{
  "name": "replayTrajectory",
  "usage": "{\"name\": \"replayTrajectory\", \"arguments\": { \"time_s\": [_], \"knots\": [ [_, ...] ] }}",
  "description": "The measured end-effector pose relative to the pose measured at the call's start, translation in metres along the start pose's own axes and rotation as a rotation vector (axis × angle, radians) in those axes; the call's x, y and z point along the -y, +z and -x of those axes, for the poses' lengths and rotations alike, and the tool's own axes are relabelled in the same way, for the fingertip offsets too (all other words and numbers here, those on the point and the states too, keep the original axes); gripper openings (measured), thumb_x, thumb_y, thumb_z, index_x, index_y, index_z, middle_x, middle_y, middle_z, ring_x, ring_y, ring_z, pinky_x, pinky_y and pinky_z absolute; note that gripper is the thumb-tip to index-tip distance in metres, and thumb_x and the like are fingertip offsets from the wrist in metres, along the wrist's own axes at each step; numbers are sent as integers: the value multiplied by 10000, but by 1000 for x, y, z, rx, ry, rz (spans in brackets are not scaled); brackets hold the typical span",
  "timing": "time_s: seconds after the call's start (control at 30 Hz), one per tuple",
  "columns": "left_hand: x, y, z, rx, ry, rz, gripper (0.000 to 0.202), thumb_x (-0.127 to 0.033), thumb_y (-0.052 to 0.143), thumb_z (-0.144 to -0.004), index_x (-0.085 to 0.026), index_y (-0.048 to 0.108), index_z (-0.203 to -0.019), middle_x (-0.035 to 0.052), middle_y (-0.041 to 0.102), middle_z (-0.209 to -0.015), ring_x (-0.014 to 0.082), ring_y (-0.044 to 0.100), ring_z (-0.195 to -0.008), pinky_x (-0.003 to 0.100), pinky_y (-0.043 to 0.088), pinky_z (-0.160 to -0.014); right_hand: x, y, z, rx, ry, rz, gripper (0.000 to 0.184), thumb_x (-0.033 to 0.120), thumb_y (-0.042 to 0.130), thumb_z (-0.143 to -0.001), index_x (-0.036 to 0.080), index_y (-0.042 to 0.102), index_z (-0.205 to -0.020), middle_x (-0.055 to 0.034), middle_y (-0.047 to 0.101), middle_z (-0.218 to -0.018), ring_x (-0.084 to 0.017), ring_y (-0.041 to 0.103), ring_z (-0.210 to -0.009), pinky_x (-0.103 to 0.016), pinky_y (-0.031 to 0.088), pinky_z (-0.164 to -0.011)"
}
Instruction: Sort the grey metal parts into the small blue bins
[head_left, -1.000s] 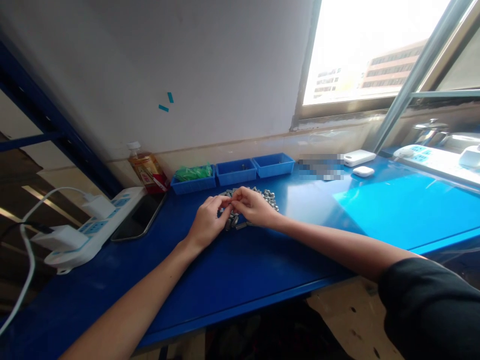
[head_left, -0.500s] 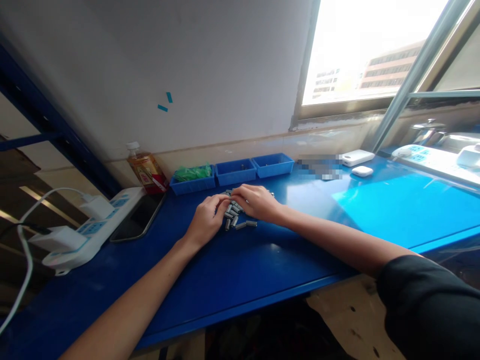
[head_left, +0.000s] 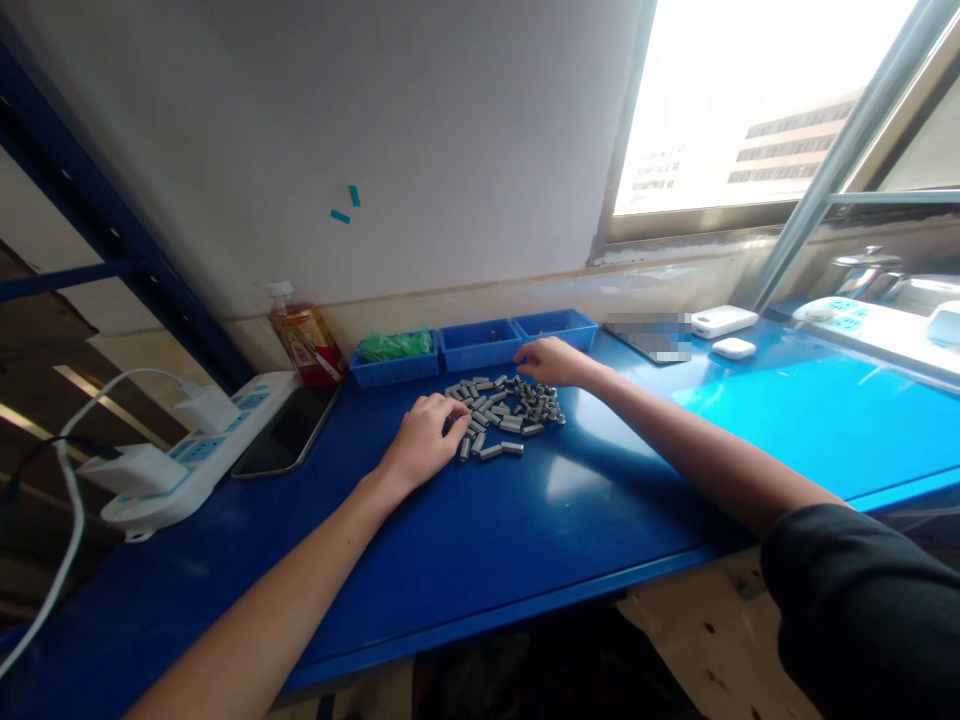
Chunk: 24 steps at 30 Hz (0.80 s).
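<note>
A loose pile of grey metal hex standoffs [head_left: 495,412] lies on the blue table, with small screw-like metal pieces [head_left: 541,400] crowded at its right side. At the pile's left edge is my left hand [head_left: 427,438], its thumb and curled fingers close together; whatever is between them is hidden. My right hand [head_left: 553,362] is above the far right of the pile, just in front of the blue bins. Its fingers are bent together and pointing left, and I cannot make out what they hold.
Along the wall stand a blue bin with green plastic [head_left: 396,345], a middle blue bin [head_left: 480,352] and a right blue bin [head_left: 574,328]. Leftward are a bottle [head_left: 300,335], a phone [head_left: 285,435] and a power strip [head_left: 202,450]. White cases [head_left: 724,320] sit at right.
My hands were together over the pile and are now apart. The right hand has moved right and away toward the bins, uncovering the pile; the left stays at its left edge.
</note>
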<state>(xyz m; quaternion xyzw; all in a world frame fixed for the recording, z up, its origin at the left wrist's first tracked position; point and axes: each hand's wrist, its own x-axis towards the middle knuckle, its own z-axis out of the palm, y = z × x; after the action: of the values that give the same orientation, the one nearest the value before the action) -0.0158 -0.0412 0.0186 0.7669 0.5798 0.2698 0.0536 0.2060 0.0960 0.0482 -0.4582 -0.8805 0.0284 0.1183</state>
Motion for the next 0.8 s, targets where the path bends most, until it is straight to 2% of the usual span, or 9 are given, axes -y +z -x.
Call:
{"name": "replayTrajectory", "arguments": {
  "time_s": [0.1, 0.23, 0.4, 0.5, 0.57, 0.67, 0.8],
  "knots": [
    [-1, -1, 0, 3, 4, 2, 224, -349, 479, -877, -212, 649, -924, 51, 646, -978, 238, 546, -982, 376, 433, -848, 9, 18, -6, 46, 7, -30, 270, 276, 623, -766, 194, 711, -1008, -57, 707, -875, -218, 643, -814, -249, 451, -694],
    [0, -2, 0, -6, 14, 0, 213, -340, 482, -877, -213, 647, -924, 47, 648, -972, 234, 548, -977, 374, 433, -845, 13, 31, -11, 2, 12, -50, 230, 142, 568, -727, 173, 717, -900, -65, 702, -847, -211, 635, -779, -250, 436, -678],
    [-1, -2, 1, -29, 33, 0, 195, -325, 494, -877, -206, 645, -907, 49, 652, -948, 232, 554, -953, 373, 437, -833, 22, 22, 8, -123, -79, -83, 196, 118, 506, -759, 157, 640, -897, -67, 656, -881, -193, 586, -840, -256, 405, -735],
    [-5, -3, 2, -60, 76, 35, 196, -316, 487, -889, -200, 635, -944, 44, 650, -913, 214, 563, -917, 357, 447, -820, 38, 12, 32, -265, -199, -208, 223, 110, 492, -744, 157, 538, -958, -47, 595, -839, -168, 542, -766, -245, 388, -666],
    [-10, -4, 3, -78, 123, 68, 208, -318, 486, -897, -205, 623, -1005, 40, 649, -906, 205, 568, -903, 345, 454, -815, 53, 8, 50, -311, -280, -317, 263, 89, 487, -712, 168, 474, -962, -25, 552, -814, -147, 508, -700, -231, 369, -609],
    [-17, -6, 6, -72, 218, 102, 231, -317, 525, -883, -212, 602, -1074, 40, 650, -920, 201, 572, -909, 332, 464, -815, 73, 8, 68, -264, -314, -409, 287, 66, 489, -686, 186, 418, -937, 6, 516, -774, -130, 488, -656, -225, 358, -593],
    [-22, -6, 8, -62, 311, 110, 226, -240, 535, -875, -208, 596, -1090, 47, 653, -956, 195, 574, -920, 320, 468, -816, 85, 13, 72, -203, -276, -544, 299, 54, 494, -694, 207, 373, -920, 34, 514, -726, -125, 506, -638, -223, 366, -579]
  ]
}}
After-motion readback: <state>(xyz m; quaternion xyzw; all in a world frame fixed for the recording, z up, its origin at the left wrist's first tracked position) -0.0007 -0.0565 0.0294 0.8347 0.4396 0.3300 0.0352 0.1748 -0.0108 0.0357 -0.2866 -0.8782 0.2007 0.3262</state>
